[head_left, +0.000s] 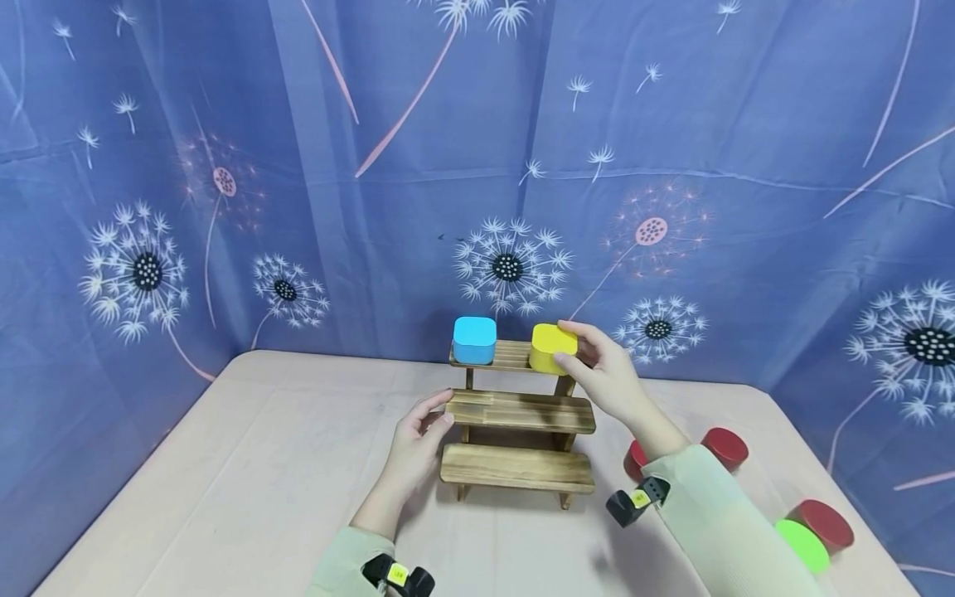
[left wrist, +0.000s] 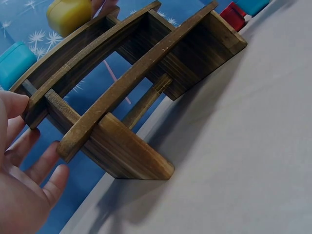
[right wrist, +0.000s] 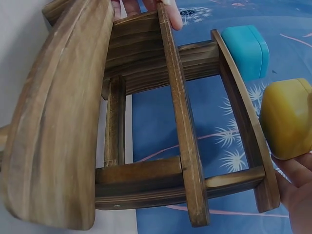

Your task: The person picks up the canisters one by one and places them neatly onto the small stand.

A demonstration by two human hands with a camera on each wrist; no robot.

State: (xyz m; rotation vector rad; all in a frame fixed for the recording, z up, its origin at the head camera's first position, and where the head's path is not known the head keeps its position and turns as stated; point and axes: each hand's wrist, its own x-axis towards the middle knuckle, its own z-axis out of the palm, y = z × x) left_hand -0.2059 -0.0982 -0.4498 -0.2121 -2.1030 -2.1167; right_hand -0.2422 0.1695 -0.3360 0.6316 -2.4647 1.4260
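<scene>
A three-tier wooden stand (head_left: 520,412) is in the middle of the table. On the left of its top tier sits a blue rounded block (head_left: 474,341). My right hand (head_left: 606,373) holds a yellow rounded block (head_left: 553,347) between thumb and fingers at the right end of the same tier. The yellow block's underside is at the tier's level; contact is hard to tell. At the left end of the middle tier, my left hand (head_left: 418,435) grips the stand, with one finger above the board and others below it in the right wrist view.
To the right are a red cylinder (head_left: 725,448), a darker red one (head_left: 826,524) and a bright green round piece (head_left: 802,545). Another red piece (head_left: 635,461) is partly hidden by the right forearm. A blue dandelion-print curtain (head_left: 403,249) hangs behind the pale tabletop (head_left: 246,464).
</scene>
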